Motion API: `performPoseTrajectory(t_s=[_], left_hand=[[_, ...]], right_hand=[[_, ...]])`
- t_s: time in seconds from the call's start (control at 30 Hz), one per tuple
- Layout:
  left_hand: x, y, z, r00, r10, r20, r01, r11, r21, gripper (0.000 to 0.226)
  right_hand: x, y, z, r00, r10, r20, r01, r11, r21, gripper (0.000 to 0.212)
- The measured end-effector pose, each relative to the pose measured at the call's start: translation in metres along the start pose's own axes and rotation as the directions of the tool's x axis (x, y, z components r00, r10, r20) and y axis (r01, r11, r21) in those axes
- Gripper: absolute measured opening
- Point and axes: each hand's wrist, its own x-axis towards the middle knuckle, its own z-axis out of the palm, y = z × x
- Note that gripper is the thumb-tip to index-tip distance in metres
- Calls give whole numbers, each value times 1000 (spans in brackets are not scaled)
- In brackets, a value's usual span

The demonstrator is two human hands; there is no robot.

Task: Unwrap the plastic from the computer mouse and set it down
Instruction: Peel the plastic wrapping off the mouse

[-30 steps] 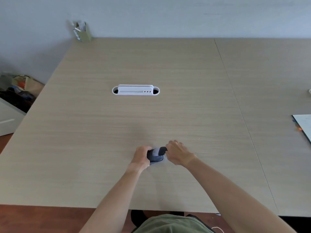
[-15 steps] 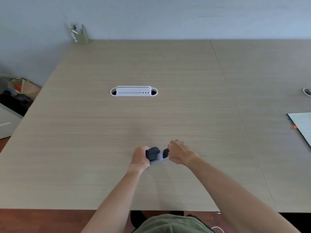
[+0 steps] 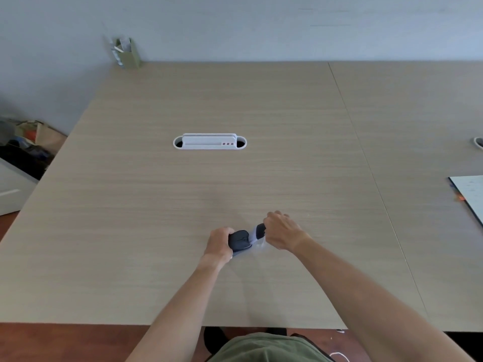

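- Here, dark computer mouse (image 3: 239, 240) held low over the near middle of the table (image 3: 183, 205), between the two hands; touching the tabletop or just clear of it, cannot tell.
- Left hand (image 3: 219, 244) closed around the mouse's left end, fingers curled over its top edge, thumb side hidden.
- Right hand (image 3: 281, 232) closed in a fist on the plastic (image 3: 257, 237), pinching a dark bunched end of it just beside the knuckles.
- Clear plastic stretched between the hands, covering the mouse's right end and trailing down in a pale crumpled fold below the right hand.
- Light wood-grain table, made of two sections with a seam running front to back on the right.
- White cable grommet (image 3: 210, 141) set into the tabletop, well beyond the hands.
- Small green holder (image 3: 129, 54) with white items at the far left corner against the grey wall.
- Pale sheet or board (image 3: 469, 194) at the right edge.
- Cluttered bags (image 3: 28, 142) on the floor at the left.
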Motion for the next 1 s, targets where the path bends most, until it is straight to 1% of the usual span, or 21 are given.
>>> performPoseTrajectory(t_s=[0.1, 0.17, 0.2, 0.27, 0.33, 0.4, 0.47, 0.5, 0.53, 0.6, 0.7, 0.8, 0.9, 0.93, 1.0], left_hand=[[0, -1, -2, 1000, 10, 5, -10, 1000, 25, 42], [0, -1, -3, 999, -8, 32, 7, 1000, 24, 47], [-1, -1, -5, 999, -8, 51, 7, 1000, 19, 45], [0, -3, -6, 997, 20, 70, -21, 1000, 15, 41], [0, -5, -6, 997, 33, 74, -33, 999, -4, 47], [0, -7, -5, 997, 28, 71, -26, 999, -21, 55], [0, -7, -3, 999, 25, 47, -24, 999, -31, 52], [0, -6, -2, 999, 22, 33, -21, 999, -38, 49], [0, -6, -1, 1000, 12, 17, -11, 999, -44, 47], [-1, -4, -1, 1000, -19, -12, 18, 999, -45, 42], [0, -2, -3, 999, -44, -19, 43, 999, -24, 41], [0, -2, -2, 998, -58, -36, 58, 998, -3, 32], [-1, -5, -1, 998, -50, -48, 51, 999, 11, 32], [0, -5, -1, 998, -46, -46, 47, 999, 15, 33], [1, -5, -3, 998, -38, -43, 38, 999, 1, 40]], right_hand=[[7, -9, -8, 1000, -6, -1, 6, 992, 130, 17], [14, -20, -9, 1000, 0, 17, -4, 981, 193, 17], [16, -24, -7, 999, 3, 32, -9, 981, 193, 17], [14, -24, 0, 999, 10, 37, -15, 993, 116, 20], [8, -15, 4, 999, 30, 22, -31, 999, 17, 24], [3, -3, 6, 999, 49, -17, -50, 998, -24, 25], [1, 1, 6, 996, 59, -67, -59, 998, 5, 23], [1, -1, 4, 994, 63, -88, -58, 997, 57, 22], [1, -6, 3, 994, 66, -91, -55, 991, 123, 22], [0, -16, 7, 998, 52, -44, -41, 976, 213, 23], [-7, -22, 20, 999, 49, 19, -52, 980, 190, 21], [-14, -8, 22, 997, 74, -8, -73, 990, 120, 20], [-18, 1, 20, 998, 16, -63, -10, 996, 90, 19], [-19, 0, 20, 996, -29, -84, 36, 995, 89, 19], [-20, -7, 22, 984, -138, -111, 148, 985, 85, 19]])
